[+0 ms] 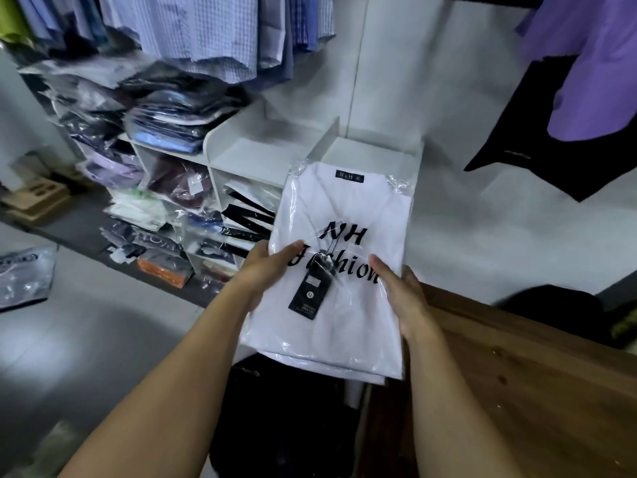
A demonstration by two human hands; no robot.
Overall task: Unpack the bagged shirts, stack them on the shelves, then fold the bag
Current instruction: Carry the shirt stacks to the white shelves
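Note:
A folded white shirt [348,215] in clear plastic wrap, with black lettering and a dark hang tag, is held up in front of me; more wrapped white shirts lie stacked beneath it. My left hand [267,270] grips the stack's left edge, thumb on top. My right hand [403,298] grips the right edge, thumb on the wrap. Just beyond the stack stands a white shelf unit [262,150] whose top compartments are bare. A dark bag [282,419] lies below the stack, partly hidden.
Wrapped shirts [165,122] fill the shelf's left and lower compartments. Blue shirts [213,32] hang above the shelf; a purple and black garment [565,98] hangs at the right. A wooden counter [517,384] is at my right. A plastic bag [24,277] lies on the floor at left.

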